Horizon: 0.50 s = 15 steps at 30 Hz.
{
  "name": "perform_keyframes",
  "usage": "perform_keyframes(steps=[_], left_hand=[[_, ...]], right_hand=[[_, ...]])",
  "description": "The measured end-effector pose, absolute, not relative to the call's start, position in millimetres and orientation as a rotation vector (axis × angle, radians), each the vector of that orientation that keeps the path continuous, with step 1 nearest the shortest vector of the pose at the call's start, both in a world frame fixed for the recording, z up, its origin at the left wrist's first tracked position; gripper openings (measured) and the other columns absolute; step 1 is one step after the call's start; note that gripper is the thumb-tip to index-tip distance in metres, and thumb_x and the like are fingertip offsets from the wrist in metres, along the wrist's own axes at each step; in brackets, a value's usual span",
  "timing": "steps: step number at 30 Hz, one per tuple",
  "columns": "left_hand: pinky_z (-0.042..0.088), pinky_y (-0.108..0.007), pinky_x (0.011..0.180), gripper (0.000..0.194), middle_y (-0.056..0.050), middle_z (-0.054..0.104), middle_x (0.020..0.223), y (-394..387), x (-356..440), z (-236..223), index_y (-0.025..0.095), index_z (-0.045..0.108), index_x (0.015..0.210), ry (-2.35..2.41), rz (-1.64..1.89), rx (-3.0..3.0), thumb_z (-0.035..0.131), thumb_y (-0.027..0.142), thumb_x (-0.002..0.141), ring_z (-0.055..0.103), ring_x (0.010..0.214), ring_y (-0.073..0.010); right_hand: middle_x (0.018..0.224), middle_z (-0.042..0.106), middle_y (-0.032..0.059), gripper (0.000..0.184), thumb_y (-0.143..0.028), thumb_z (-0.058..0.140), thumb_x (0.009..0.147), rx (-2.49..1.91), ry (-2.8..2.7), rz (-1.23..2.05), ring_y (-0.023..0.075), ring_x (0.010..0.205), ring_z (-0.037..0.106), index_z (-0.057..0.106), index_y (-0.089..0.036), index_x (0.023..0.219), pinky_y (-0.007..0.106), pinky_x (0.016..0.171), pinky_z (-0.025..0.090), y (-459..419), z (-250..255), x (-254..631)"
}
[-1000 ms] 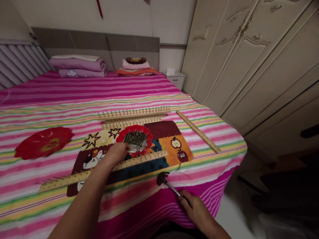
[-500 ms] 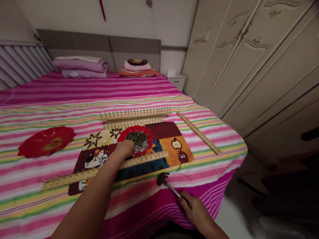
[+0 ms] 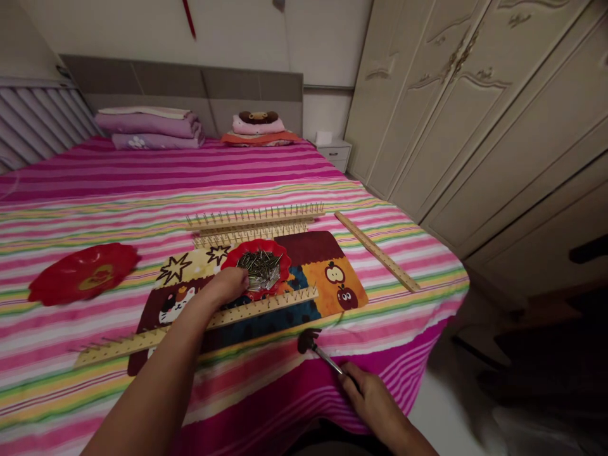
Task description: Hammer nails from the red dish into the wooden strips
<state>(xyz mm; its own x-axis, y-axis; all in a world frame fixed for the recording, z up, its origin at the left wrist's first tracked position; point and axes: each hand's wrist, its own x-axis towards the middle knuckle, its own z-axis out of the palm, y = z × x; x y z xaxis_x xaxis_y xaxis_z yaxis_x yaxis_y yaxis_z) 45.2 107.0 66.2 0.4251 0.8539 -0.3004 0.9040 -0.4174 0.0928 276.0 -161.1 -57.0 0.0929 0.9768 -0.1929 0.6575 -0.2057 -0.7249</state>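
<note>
My left hand (image 3: 230,286) is at the left rim of a red scalloped dish (image 3: 285,251) filled with loose nails (image 3: 261,266). Its fingers look curled together, and their tips and whatever they hold are hidden from me. In front of the dish, a wooden strip (image 3: 266,306) with holes and upright nails lies across a patterned mat (image 3: 304,248). My left forearm passes over this strip. My right hand (image 3: 363,392) is wrapped round the handle of a hammer (image 3: 327,360), whose dark head is over the bed's front edge.
Behind the dish lie more nail-studded wooden strips (image 3: 256,219). A bare-looking perforated strip (image 3: 377,251) rests to the right. Another red scalloped plate (image 3: 71,278) lies at left on the striped bed sheet (image 3: 166,190). Folded bedding (image 3: 152,126) sits at the headboard; wardrobes (image 3: 441,126) stand at right.
My left hand has drawn back slightly to the left, from over the nails to the dish's rim. My right hand and the hammer have hardly moved.
</note>
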Motion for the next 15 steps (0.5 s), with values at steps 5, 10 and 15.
perform_keyframes(steps=[5,10,15], left_hand=[[0.041,-0.024,0.060,0.021,0.000,0.062,0.067,83,25,77,0.019,0.062,0.075,1.308,0.396,1.999,0.055,0.036,0.065,0.054,0.064,-0.0144],[0.044,-0.025,0.062,0.031,-0.001,0.066,0.071,37,21,70,0.018,0.064,0.075,1.210,0.717,1.525,0.066,0.043,0.058,0.056,0.065,-0.0139],[0.046,-0.025,0.060,0.034,-0.001,0.064,0.063,9,28,30,0.016,0.064,0.071,1.327,0.877,1.314,0.067,0.046,0.055,0.057,0.061,-0.0130]], right_hand=[[0.064,0.060,0.0002,0.029,-0.035,0.033,0.090,-1.951,-1.626,0.906,0.0162,0.060,0.058,0.055,-0.020,0.079,0.024,0.056,0.040,-160,-58,277],[0.066,0.063,-0.0004,0.029,-0.037,0.033,0.090,-1.949,-1.634,0.908,0.0156,0.060,0.059,0.056,-0.021,0.084,0.024,0.058,0.040,-162,-53,275],[0.067,0.063,0.0000,0.028,-0.037,0.034,0.090,-1.968,-1.632,0.906,0.0155,0.060,0.059,0.057,-0.021,0.083,0.023,0.058,0.041,-163,-49,274]])
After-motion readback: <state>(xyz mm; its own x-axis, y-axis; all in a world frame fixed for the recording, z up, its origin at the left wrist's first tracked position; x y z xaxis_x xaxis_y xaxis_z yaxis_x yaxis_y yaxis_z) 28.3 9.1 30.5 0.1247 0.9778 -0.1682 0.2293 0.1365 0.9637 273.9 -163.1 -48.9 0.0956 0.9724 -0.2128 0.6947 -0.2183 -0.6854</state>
